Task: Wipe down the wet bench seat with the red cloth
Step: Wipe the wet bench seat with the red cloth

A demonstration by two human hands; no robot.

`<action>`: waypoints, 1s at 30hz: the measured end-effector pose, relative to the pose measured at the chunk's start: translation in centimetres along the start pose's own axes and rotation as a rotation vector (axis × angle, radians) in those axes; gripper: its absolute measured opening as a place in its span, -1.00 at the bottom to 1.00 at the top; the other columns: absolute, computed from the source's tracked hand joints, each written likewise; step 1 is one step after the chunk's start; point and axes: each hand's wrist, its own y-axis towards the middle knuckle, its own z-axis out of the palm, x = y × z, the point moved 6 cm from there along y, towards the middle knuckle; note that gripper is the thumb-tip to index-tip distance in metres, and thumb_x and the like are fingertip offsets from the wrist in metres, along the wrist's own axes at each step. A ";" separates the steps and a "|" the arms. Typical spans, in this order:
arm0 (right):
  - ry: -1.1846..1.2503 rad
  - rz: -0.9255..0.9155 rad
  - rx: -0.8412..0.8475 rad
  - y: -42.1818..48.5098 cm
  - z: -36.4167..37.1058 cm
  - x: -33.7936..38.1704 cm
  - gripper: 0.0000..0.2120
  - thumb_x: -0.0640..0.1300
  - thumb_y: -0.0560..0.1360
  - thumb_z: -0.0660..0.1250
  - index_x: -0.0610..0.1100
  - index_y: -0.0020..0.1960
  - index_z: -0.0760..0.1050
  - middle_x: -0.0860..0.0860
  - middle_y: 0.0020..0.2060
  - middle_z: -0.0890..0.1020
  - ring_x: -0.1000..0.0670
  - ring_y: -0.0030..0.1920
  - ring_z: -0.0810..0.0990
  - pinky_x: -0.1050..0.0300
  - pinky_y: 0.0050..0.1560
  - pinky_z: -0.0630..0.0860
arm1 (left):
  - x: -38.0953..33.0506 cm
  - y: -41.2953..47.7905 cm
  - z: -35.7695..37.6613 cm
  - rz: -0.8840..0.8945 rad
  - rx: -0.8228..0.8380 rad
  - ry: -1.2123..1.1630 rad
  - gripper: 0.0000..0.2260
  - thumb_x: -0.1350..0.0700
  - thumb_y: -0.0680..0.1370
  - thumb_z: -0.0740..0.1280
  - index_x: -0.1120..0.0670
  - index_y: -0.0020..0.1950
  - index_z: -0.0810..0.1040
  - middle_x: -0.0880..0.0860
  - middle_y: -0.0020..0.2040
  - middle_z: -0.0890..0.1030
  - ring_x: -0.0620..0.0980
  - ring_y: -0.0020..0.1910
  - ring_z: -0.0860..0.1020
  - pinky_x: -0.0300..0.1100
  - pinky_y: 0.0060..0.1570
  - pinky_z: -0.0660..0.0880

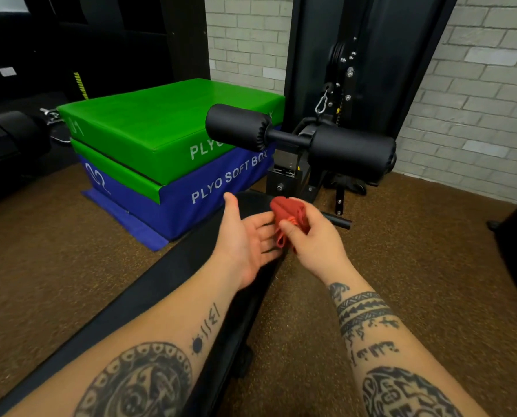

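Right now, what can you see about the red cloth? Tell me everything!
The red cloth is soft-looking fabric, scrunched into a small wad with folds, and a brighter orange-red edge dangles below. The right hand grips it, thumb pressed on the front. The open left hand has its fingertips at the dangling part. It is held up over the far end of the black bench seat, not spread out on it.
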 end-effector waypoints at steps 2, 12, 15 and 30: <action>0.059 0.080 -0.113 0.6 0.0 -0.9 -0.73 -0.02 0.58 0.33 0.19 0.25 0.49 0.14 0.07 0.64 0.06 0.11 0.62 -0.06 0.19 0.59 | -1.3 0.2 -2.5 0.033 -0.053 0.270 -0.21 -0.49 0.51 -0.07 0.04 0.36 0.55 0.10 0.24 0.65 0.12 0.25 0.56 0.17 0.35 0.37; -0.526 0.022 0.184 1.3 7.1 -4.1 -0.64 -0.19 0.61 0.27 -0.07 0.40 0.44 -0.08 0.35 0.52 -0.12 0.43 0.39 0.07 0.39 0.30 | -3.0 -0.8 -16.1 0.274 -0.486 1.486 -0.64 -0.10 0.56 0.27 -0.17 0.37 0.52 -0.09 0.49 0.42 0.03 0.47 0.35 0.09 0.42 0.31; -0.447 0.002 0.244 0.9 6.3 -3.5 -0.76 -0.19 0.58 0.31 0.05 0.19 0.56 0.08 0.10 0.65 0.06 0.14 0.60 0.12 0.18 0.49 | -2.7 -1.3 -16.1 0.341 -0.502 1.501 -0.63 -0.11 0.57 0.28 -0.18 0.39 0.49 -0.14 0.53 0.35 0.02 0.53 0.24 0.12 0.46 0.21; 0.016 0.064 -0.034 4.3 3.6 -1.7 -0.70 -0.33 0.59 0.22 0.05 0.01 0.57 0.14 -0.05 0.70 0.27 -0.01 0.65 0.24 0.20 0.53 | -2.4 -1.3 -15.9 0.340 -0.498 1.555 -0.59 -0.14 0.56 0.27 -0.15 0.42 0.46 -0.13 0.55 0.31 0.03 0.54 0.20 0.19 0.46 0.17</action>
